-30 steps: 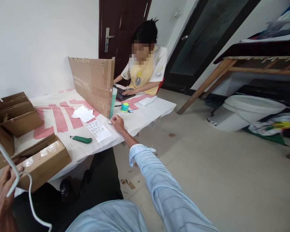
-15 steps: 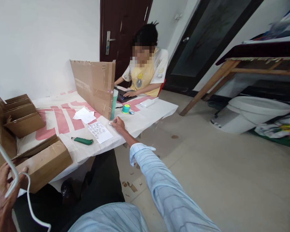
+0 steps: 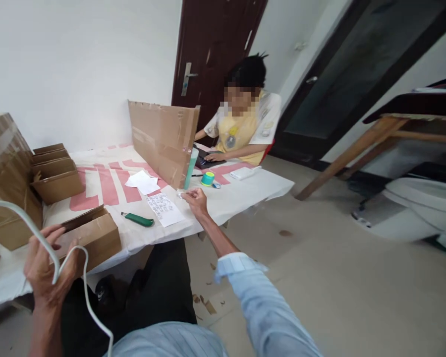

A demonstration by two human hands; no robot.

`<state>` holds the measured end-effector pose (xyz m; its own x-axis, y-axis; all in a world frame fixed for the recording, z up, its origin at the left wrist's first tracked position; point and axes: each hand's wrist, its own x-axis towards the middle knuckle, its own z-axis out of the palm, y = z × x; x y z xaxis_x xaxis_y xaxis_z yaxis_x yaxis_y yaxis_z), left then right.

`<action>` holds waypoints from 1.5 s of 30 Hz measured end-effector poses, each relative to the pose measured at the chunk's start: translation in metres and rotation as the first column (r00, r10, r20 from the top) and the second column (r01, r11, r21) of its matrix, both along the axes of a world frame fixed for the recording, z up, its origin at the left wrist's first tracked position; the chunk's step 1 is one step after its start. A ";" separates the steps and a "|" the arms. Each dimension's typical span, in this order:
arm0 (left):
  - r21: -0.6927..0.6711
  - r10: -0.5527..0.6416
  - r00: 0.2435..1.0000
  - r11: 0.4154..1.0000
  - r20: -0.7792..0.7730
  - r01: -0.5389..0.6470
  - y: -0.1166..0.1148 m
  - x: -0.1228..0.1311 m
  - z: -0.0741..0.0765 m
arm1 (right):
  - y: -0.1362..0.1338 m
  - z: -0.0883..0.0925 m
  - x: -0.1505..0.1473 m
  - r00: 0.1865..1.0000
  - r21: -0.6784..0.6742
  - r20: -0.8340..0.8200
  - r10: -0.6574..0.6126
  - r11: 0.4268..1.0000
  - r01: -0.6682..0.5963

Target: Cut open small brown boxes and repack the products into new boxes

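Note:
My left hand (image 3: 46, 270) is closed around a white cable (image 3: 33, 233) that loops up to the left and trails down past my lap. My right hand (image 3: 195, 201) reaches out over the table's near edge and pinches a small clear object (image 3: 179, 194) beside a white sheet of small printed labels (image 3: 165, 208). A green utility knife (image 3: 138, 220) lies left of that sheet. An open cardboard box (image 3: 92, 238) sits just behind my left hand.
The table (image 3: 245, 191) has a white and red cover. An upright cardboard panel (image 3: 163, 141) divides it; behind it a person in a yellow top types on a laptop (image 3: 208, 159). Stacked cardboard boxes (image 3: 29, 178) stand left. A wooden table (image 3: 386, 134) and white bucket (image 3: 419, 208) stand right.
The view has swung so everything sits further right and lower. My left hand rose with the cable into fuller view. My right hand stays at the small clear object.

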<state>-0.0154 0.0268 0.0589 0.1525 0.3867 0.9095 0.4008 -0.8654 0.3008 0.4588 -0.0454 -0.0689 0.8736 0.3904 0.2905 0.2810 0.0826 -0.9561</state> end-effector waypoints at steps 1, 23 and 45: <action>-0.041 -0.047 0.999 0.998 0.002 0.047 -0.005 0.005 -0.001 | -0.002 0.008 -0.016 0.999 0.034 -0.007 0.046 0.998 -0.045; -0.509 -0.488 0.424 -0.048 0.763 0.860 -0.042 0.026 -0.025 | -0.045 0.110 -0.274 0.663 0.096 0.150 0.733 0.657 -0.748; -0.394 -0.543 0.416 0.164 0.729 0.904 -0.039 0.024 -0.029 | -0.029 0.136 -0.287 0.672 0.160 0.209 0.710 0.653 -0.740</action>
<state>0.0084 -0.0122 0.0299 0.4986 0.7297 0.4679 -0.5877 -0.1122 0.8012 0.1715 -0.0744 0.0669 0.2916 0.7994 0.5253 0.1495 0.5043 -0.8505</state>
